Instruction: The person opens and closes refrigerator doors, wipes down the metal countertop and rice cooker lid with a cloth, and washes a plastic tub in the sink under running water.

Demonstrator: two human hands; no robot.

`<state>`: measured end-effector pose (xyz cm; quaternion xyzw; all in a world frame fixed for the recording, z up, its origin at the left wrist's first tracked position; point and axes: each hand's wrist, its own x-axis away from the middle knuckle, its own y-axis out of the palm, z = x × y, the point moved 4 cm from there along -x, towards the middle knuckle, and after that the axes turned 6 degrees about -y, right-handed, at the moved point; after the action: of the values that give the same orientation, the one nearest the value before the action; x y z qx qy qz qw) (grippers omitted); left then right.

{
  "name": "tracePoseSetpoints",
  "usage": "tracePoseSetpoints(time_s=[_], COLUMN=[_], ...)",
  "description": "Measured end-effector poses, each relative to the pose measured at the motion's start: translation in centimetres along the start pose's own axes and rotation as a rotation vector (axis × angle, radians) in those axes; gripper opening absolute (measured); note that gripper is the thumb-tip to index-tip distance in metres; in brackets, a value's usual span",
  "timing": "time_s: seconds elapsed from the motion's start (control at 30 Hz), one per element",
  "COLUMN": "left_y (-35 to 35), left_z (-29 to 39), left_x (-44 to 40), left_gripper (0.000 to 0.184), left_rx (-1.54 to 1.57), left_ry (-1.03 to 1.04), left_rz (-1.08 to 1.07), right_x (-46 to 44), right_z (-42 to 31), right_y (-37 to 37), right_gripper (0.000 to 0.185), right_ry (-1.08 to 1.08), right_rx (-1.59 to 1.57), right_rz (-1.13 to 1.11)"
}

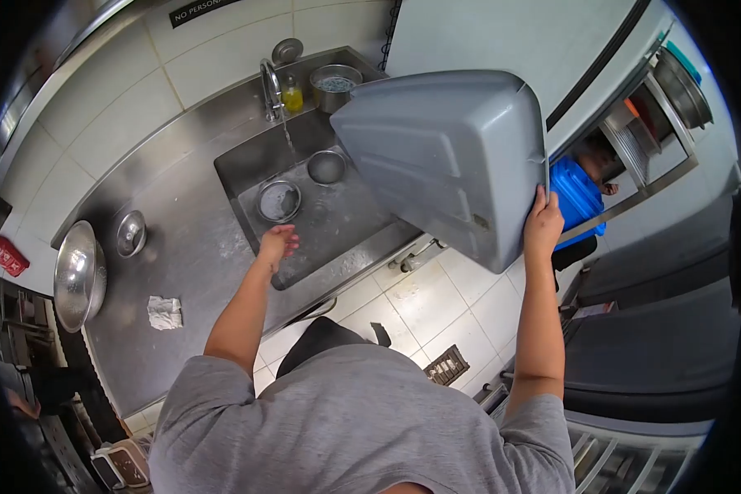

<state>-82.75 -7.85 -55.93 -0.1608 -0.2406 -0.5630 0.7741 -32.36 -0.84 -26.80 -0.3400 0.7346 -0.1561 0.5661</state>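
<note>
A large grey plastic tub point(436, 156) is tilted up with its outside toward me, partly over the right end of the sink point(346, 218). My right hand point(543, 222) grips its rim on the right side. Over the sink's near left edge, my left hand point(280, 242) is empty, its fingers loosely apart. Just beyond it in the basin is a round metal bowl point(278, 202), and a second metal bowl point(327, 167) sits farther back. Water runs from the faucet point(272, 90) into the basin.
On the steel counter at left are a large metal bowl point(81, 276), a small metal bowl point(131, 234) and a crumpled white cloth point(165, 313). Behind the sink stand a yellow soap bottle point(292, 95) and a metal pot point(336, 89). Another person's hand point(609, 188) shows near a blue container point(579, 198).
</note>
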Motion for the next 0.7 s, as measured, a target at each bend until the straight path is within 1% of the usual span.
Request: tracePoseSetpoints(time_s=[0.07,0.1,0.13,0.17,0.2,0.3,0.33,0.37,0.4,0.47,0.5,0.53,0.6,0.63,0.67,0.7], left_y=[1.2,1.1,0.6,0.1,-0.9,-3.4,-4.5,-5.2,-5.3,-4.7,-4.4,-4.1,-4.0,-4.7,-5.8,-6.7], left_z=[1.2,2.1,3.2,4.2,5.1,9.7,11.0,11.6,13.3,15.8,17.3,18.3,18.7,17.5,17.1,15.0], left_x=[-1.2,-2.1,-3.1,-4.5,-7.0,-13.8,-16.9,-20.0,-21.1,-24.6,-25.7,-26.5,-30.7,-35.5,-39.0,-46.6], left_gripper=[0.026,0.026,0.026,0.026,0.027,0.031,0.032,0.033,0.036,0.038,0.040,0.042,0.047,0.052,0.050,0.047], left_rx=[-0.034,-0.031,-0.017,-0.007,-0.022,-0.148,-0.090,-0.032,-0.055,-0.021,-0.010,0.001,0.023,0.175,0.060,-0.435], left_ry=[-0.022,-0.021,-0.008,0.004,0.059,0.191,0.210,0.217,0.198,0.171,0.183,0.200,0.198,0.166,0.233,0.858], left_rz=[-0.039,-0.034,-0.007,0.015,0.053,0.211,0.201,0.190,0.190,0.149,0.161,0.174,0.120,0.001,-0.119,-0.213], right_x=[0.5,0.5,0.2,0.0,0.1,0.8,1.2,1.7,2.2,2.9,3.0,3.5,4.6,6.1,7.2,7.2], right_z=[0.0,0.4,0.7,1.2,1.7,3.5,4.1,5.7,6.1,6.5,6.5,6.4,8.6,10.6,12.1,10.6], right_y=[1.1,1.6,1.9,1.9,1.8,1.8,1.6,1.9,1.7,1.0,0.7,0.4,-0.1,1.1,0.4,-0.5], right_gripper=[0.033,0.033,0.033,0.034,0.036,0.041,0.042,0.044,0.045,0.045,0.044,0.042,0.038,0.035,0.033,0.028], right_ry=[0.034,0.025,0.025,0.090,0.161,0.246,0.284,0.332,0.383,0.438,0.441,0.462,0.563,0.549,0.505,0.645], right_rx=[0.014,0.020,0.018,-0.002,-0.014,0.029,0.035,0.167,0.108,0.076,0.082,0.004,0.077,-0.209,-0.472,-0.490], right_rz=[-0.041,0.015,0.012,-0.003,-0.018,0.069,0.089,0.036,0.092,0.079,0.099,0.113,0.069,0.165,0.275,0.367])
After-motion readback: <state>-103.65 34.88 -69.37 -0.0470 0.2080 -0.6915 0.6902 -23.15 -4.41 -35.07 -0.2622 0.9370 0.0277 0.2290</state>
